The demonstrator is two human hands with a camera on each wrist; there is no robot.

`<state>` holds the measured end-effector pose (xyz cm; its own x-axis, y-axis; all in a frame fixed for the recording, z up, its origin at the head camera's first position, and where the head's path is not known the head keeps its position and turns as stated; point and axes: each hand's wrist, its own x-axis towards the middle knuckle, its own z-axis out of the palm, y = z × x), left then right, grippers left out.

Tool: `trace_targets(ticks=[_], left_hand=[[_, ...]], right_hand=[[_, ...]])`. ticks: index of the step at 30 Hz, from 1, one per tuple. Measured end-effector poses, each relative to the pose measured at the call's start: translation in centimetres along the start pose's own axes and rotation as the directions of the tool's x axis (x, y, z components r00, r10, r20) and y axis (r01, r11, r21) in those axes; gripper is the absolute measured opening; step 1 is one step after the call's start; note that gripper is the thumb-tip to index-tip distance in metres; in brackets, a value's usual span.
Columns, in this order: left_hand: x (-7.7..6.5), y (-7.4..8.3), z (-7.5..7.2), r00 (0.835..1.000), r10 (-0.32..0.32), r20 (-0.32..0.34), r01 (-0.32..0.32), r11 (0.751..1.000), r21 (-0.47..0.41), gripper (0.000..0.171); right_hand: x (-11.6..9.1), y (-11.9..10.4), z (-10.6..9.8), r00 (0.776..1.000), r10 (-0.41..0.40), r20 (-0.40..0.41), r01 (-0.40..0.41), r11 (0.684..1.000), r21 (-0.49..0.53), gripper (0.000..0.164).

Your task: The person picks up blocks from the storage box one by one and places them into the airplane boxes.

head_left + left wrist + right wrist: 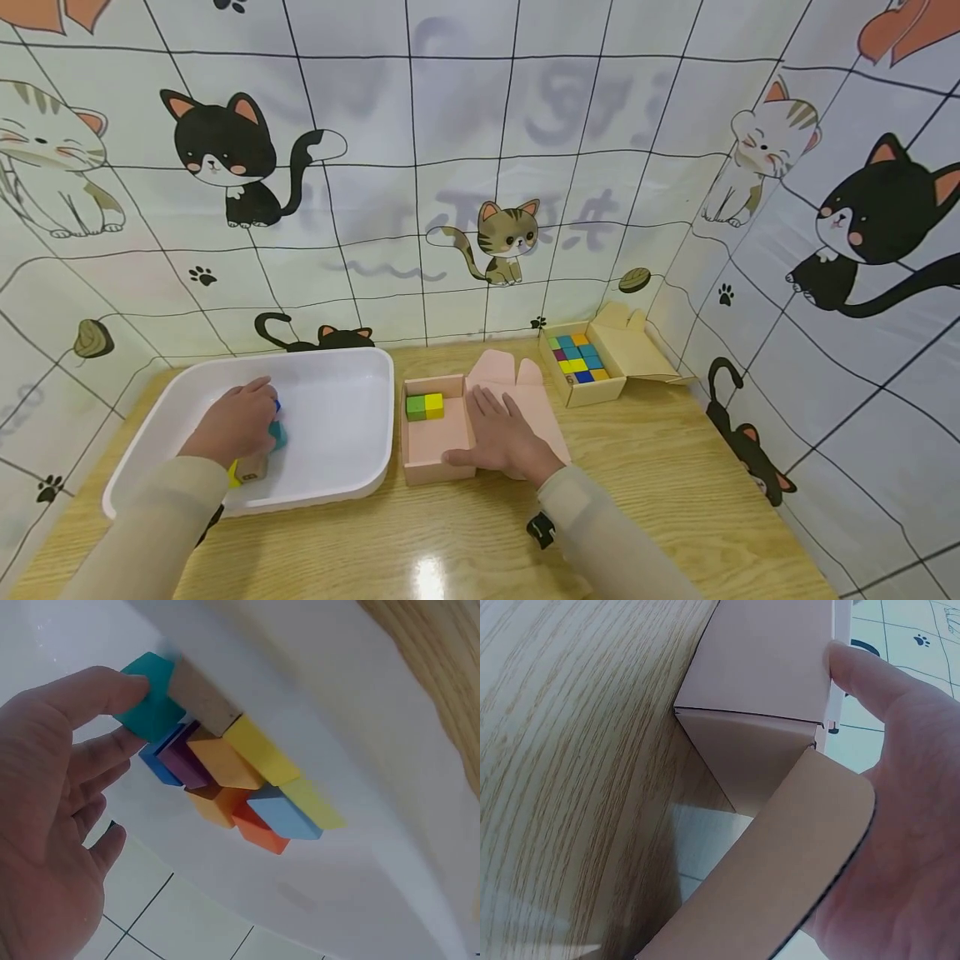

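Observation:
In the head view my left hand [236, 425] is over the left part of a white plastic tub [337, 417]. The left wrist view shows its thumb and a finger pinching a teal cube [156, 701]. Beside that cube sits a bare wood block [201, 697], with orange [225, 757], purple [184, 757], yellow [261, 748] and light blue blocks [286, 810] clustered around. My right hand [504, 435] lies with spread fingers across the lid side of a pink cardboard box [442, 450], thumb at its wall. Inside, a green cube [416, 407] and a yellow cube [434, 406] stand side by side.
The pink box's lid [540, 417] is folded open to the right. Behind it at the right stands a pale yellow box [596, 392], lid open, with several coloured cubes inside. A cat-patterned curtain [465, 125] borders the wooden table [675, 467].

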<state>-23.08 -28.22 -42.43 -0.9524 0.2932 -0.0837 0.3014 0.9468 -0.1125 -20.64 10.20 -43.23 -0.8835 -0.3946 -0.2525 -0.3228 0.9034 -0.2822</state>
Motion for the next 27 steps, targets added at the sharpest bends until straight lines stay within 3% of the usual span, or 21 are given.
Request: trace_targets(ticks=[10,18,27], left_hand=[[1.1,1.0,-2.7,0.998,0.023,-0.056,-0.022,1.000,0.020,0.032],[2.8,3.9,-5.4,0.992,0.062,-0.114,-0.062,0.998,0.000,0.037],[4.9,7.4,-7.6,0.974,0.157,-0.165,-0.163,0.986,-0.025,0.022]], right_hand=[[0.1,-0.1,0.0,1.000,0.005,0.013,-0.005,1.000,-0.007,0.106],[0.0,0.1,-0.6,1.000,-0.009,0.020,0.009,0.999,-0.033,0.105],[-0.3,0.6,-0.9,0.999,-0.045,0.006,0.045,0.994,-0.095,0.099]])
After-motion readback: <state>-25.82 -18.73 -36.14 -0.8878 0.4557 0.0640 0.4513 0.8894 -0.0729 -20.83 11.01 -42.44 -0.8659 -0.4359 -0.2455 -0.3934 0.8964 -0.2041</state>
